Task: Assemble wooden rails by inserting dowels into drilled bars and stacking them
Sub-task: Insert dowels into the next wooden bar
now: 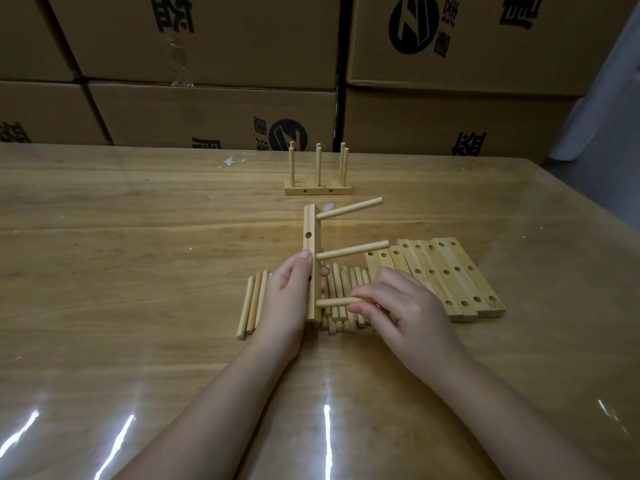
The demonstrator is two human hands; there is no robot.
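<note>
My left hand (pixel 287 299) grips a drilled wooden bar (pixel 311 233) stood on end over the table. Two dowels stick out of the bar to the right, an upper dowel (pixel 349 207) and a middle dowel (pixel 353 250). My right hand (pixel 398 306) pinches a third dowel (pixel 334 302) whose left end meets the bar's lowest hole. Under both hands lies a pile of loose dowels (pixel 341 289), partly hidden, with three more dowels (pixel 252 304) at its left.
A row of several drilled bars (pixel 446 271) lies flat to the right of the pile. A finished rail (pixel 318 188) with upright dowels stands farther back on the wooden table (pixel 138 254). Stacked cardboard boxes (pixel 207 109) wall off the far edge.
</note>
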